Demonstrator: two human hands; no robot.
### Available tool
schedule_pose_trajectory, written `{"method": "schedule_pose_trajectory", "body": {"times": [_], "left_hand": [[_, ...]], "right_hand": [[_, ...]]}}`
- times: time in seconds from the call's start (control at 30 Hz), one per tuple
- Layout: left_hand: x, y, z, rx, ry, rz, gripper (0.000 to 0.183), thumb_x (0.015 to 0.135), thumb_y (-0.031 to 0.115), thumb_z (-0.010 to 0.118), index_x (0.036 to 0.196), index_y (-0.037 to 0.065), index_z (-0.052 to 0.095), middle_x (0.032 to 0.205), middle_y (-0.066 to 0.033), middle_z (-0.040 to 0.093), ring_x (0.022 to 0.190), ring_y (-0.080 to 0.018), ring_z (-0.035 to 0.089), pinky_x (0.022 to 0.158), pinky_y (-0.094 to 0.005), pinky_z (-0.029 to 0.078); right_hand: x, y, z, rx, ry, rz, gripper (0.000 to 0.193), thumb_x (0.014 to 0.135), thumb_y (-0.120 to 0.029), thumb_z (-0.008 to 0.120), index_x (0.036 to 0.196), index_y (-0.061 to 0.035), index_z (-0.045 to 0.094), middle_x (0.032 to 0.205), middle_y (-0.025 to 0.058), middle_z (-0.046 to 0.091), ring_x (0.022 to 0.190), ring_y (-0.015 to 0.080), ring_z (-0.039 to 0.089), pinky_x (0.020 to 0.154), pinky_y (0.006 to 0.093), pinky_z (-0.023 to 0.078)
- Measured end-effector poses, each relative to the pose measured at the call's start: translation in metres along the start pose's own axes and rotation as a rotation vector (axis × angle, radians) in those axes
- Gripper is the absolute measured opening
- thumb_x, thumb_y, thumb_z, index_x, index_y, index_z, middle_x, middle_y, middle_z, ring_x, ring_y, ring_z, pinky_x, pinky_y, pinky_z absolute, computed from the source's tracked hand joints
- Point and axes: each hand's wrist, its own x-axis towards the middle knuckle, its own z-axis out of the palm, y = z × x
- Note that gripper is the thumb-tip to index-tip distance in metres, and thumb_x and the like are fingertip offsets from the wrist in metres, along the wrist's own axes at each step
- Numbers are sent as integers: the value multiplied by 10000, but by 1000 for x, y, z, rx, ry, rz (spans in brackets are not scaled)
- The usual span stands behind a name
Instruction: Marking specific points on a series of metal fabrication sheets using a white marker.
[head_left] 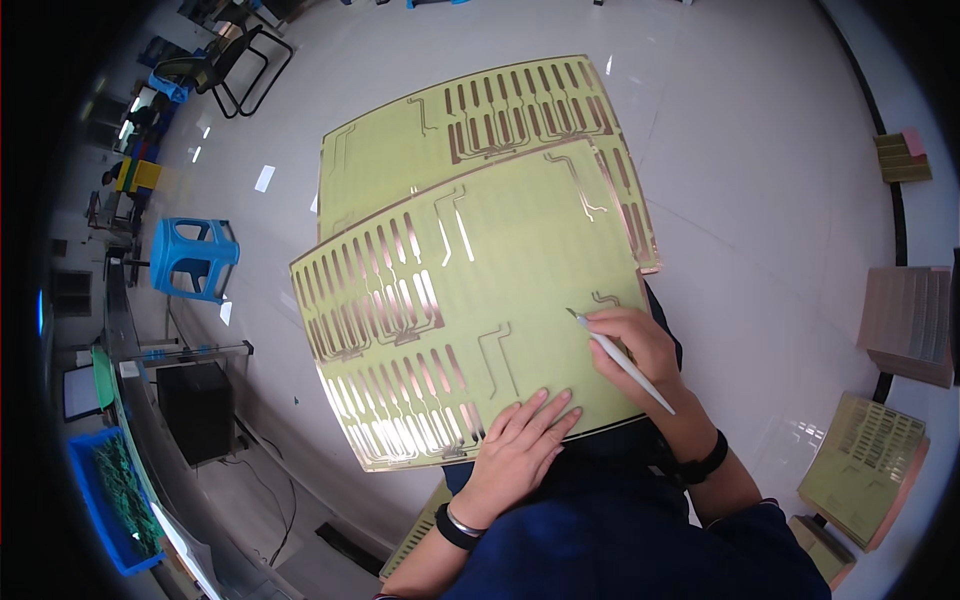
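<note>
A large yellow-green circuit board panel point(520, 250) with copper strips and thin traces lies in front of me, near my lap. My left hand point(520, 450) rests flat on its near edge, fingers stretched out and holding nothing. Pinched in my right hand point(640, 345) is a slim white-handled craft knife point(648, 388), held like a pen. Its small dark tip points left, close to the bare board surface beside a short trace; whether it touches cannot be told. A second similar panel point(375, 135) lies partly beneath the first one, on its far side.
A blue plastic stool point(195, 258) and a black chair point(225, 70) stand at left. Also there are a black box point(195, 410), loose cables and a blue bin point(110, 500) with green material. More panels point(865, 465) are stacked along the right wall.
</note>
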Motion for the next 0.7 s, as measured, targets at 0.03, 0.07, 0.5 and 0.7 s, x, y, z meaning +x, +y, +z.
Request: {"method": "schedule_pose_trajectory", "body": {"times": [0.03,0.07,0.5,0.7], "left_hand": [[-1,0,0,37,-1,-4,574,854,181,691,1409,224,549,1519,7,454,1386,-223,419,1112,-402,341],[-1,0,1,73,-1,-8,571,863,192,684,1415,229,541,1523,30,446,1386,-192,414,1121,-375,328],[-1,-3,6,95,21,4,579,846,169,676,1405,258,552,1514,36,456,1369,-193,426,1109,-386,332],[0,-4,7,76,29,11,564,818,170,707,1367,235,593,1491,-12,490,1350,-254,452,1088,-431,344]], "right_hand": [[0,0,0,-5,-1,-1,274,768,46,727,1019,-17,637,978,133,679,877,314,674,769,360,558],[0,0,1,-10,-2,-2,278,768,47,730,1022,-18,637,989,131,682,895,313,675,781,360,560],[2,5,8,-71,62,-51,275,762,58,728,1007,-29,636,994,118,679,907,305,674,780,357,569],[2,7,12,-73,102,-36,250,779,59,721,1003,-21,643,1018,126,685,903,300,684,780,357,571]]}}
